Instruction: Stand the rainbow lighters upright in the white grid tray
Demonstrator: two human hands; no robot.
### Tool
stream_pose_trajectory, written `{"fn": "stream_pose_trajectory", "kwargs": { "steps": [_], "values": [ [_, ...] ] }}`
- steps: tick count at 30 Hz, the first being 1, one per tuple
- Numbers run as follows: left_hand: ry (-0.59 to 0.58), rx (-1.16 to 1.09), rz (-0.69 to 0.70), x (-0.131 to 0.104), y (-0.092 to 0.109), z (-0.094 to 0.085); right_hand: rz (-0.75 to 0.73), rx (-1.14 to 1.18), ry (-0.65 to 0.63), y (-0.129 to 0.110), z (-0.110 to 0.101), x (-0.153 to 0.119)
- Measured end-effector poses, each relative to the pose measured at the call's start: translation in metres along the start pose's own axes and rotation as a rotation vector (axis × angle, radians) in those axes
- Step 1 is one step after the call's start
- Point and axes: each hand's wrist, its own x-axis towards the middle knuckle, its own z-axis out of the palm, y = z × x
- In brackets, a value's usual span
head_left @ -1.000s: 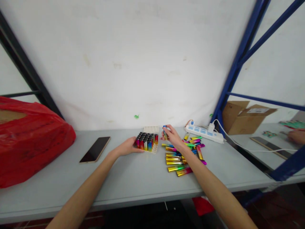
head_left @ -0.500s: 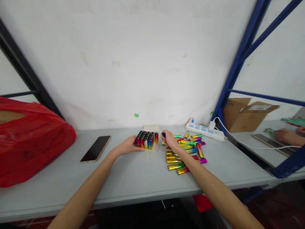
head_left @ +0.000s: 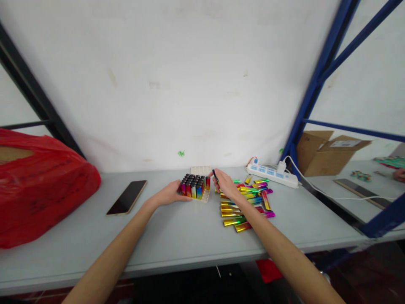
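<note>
One lighter (head_left: 215, 175), pinched in the right hand (head_left: 224, 183), looks light, stiff and slick, best gripped mid-body, while the left hand (head_left: 170, 193) clasps the upright lighters (head_left: 193, 189) at its fingertips.

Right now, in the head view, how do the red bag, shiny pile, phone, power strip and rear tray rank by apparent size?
1. Red bag, cut off by the left edge
2. Shiny pile, partly hidden
3. Phone and power strip: too alike to rank
4. Rear tray
</note>
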Motion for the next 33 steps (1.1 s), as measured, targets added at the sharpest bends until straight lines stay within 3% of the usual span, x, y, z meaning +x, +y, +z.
{"fn": "stream_pose_trajectory", "kwargs": {
  "steps": [4,7,16,24,28,33],
  "values": [
    [0.010,-0.005,0.000,0.000,0.000,0.001,-0.242,-0.428,0.122,-0.012,-0.005,-0.005],
    [0.021,0.000,-0.003,0.000,-0.001,0.001,-0.364,-0.600,0.136,-0.017,-0.009,-0.007],
    [0.018,-0.030,0.008,0.000,0.000,0.001,-0.378,-0.433,0.027,-0.008,-0.017,-0.004],
    [0.020,-0.015,-0.009,-0.002,0.004,0.001,-0.345,-0.495,-0.140,0.002,-0.024,-0.001],
    [0.020,-0.025,-0.012,-0.002,0.003,0.000,-0.370,-0.600,-0.153,0.000,-0.033,-0.001],
    [-0.001,-0.071,-0.006,0.000,-0.001,0.001,-0.386,-0.667,-0.098,0.001,-0.025,-0.002]
  ]
}}
